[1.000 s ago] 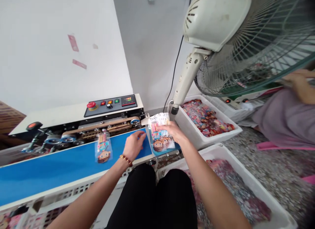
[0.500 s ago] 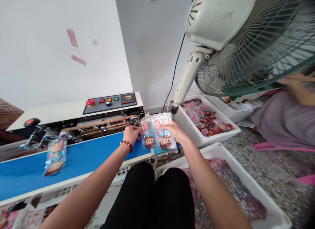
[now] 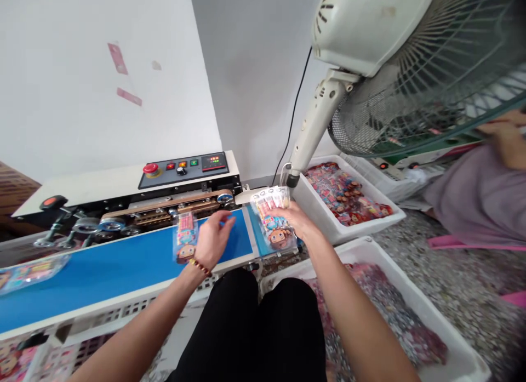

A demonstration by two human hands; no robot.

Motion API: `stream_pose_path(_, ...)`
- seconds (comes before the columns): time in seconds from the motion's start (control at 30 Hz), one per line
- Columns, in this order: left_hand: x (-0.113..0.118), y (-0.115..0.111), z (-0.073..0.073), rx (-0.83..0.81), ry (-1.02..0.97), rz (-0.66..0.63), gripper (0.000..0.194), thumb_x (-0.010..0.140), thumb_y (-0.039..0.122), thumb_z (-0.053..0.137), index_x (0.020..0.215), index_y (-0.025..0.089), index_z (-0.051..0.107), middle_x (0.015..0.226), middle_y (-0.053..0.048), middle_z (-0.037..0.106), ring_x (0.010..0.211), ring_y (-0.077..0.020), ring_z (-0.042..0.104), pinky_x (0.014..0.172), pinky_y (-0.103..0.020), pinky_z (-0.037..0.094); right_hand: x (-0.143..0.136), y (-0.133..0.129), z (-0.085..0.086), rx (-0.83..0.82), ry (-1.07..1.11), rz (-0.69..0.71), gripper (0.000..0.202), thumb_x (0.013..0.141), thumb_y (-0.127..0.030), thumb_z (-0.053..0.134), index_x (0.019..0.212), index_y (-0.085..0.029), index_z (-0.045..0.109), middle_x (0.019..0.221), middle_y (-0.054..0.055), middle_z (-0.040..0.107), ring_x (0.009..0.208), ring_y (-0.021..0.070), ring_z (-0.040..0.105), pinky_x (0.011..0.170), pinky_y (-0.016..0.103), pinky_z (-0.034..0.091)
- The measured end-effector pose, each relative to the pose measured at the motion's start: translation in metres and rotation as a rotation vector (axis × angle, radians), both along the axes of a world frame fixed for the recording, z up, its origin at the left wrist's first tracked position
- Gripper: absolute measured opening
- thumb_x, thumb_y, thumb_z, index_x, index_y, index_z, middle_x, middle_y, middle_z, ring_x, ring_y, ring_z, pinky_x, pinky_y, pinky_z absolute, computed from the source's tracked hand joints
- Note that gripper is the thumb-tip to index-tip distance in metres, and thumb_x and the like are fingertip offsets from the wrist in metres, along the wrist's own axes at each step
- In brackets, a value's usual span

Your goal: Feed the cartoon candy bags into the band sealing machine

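My right hand (image 3: pixel 293 217) grips a fanned stack of clear printed packets (image 3: pixel 273 223), each with a cartoon face at the bottom. It holds them over the right end of the blue conveyor belt (image 3: pixel 135 267). Above the belt is my left hand (image 3: pixel 213 237), a beaded bracelet at its wrist. Its fingers are parted with nothing between them. Just left of it a single packet (image 3: pixel 186 234) lies on the belt, top edge against the sealing machine's rollers. Another packet (image 3: pixel 35 273) lies turned sideways at the belt's far left.
The sealing machine's control panel (image 3: pixel 184 169) has a red stop button and lit displays. A large fan (image 3: pixel 370 36) stands at the upper right. White crates (image 3: pixel 394 215) of packets stand at the right, one beside my legs. Another person (image 3: pixel 480 195) sits far right.
My left hand has moved left from the stack, and one packet now lies at the rollers. The earlier belt packet has travelled left and turned. My right hand still holds the stack.
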State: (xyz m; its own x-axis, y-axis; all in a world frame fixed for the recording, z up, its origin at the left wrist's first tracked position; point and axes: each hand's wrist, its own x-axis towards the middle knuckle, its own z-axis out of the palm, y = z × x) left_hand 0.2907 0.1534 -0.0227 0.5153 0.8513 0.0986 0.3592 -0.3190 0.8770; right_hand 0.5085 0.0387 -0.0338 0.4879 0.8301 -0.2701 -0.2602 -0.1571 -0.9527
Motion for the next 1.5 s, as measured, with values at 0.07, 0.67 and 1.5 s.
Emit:
stream_pose_path(0.07,0.031,-0.009,0.002,-0.146,-0.058,-0.108,0.035,0.085,0.036,0.064,0.116,0.021,0.064,0.099,-0.005,0.069,0.062,-0.0142,0.060,0.058,-0.029,0.046,-0.001,-0.004,0.001,0.000,0.004,0.010,0.040,0.054,-0.033,0.088,0.091,-0.019,0.079,0.091,0.005,0.080,0.083,0.0256,0.075,0.080,0.036,0.059)
stream_pose_path(0.67,0.072,0.012,0.011,-0.326,-0.252,-0.330,0.031,0.069,0.032,0.077,0.091,0.020,0.060,0.071,0.004,0.056,0.058,-0.0103,0.050,0.054,-0.023,0.039,-0.004,-0.011,-0.002,0.040,0.014,-0.032,0.039,0.054,-0.035,0.086,0.089,-0.020,0.077,0.084,0.003,0.079,0.077,0.0246,0.073,0.076,0.035,0.057)
stream_pose_path(1.5,0.077,0.006,0.016,-0.284,-0.339,-0.395,0.035,0.067,0.035,0.082,0.093,0.019,0.064,0.078,0.003,0.058,0.061,-0.0088,0.047,0.053,-0.022,0.036,-0.006,-0.015,-0.003,0.118,0.095,-0.103,0.038,0.052,-0.029,0.088,0.087,-0.021,0.077,0.082,0.001,0.078,0.072,0.0210,0.071,0.074,0.033,0.056)
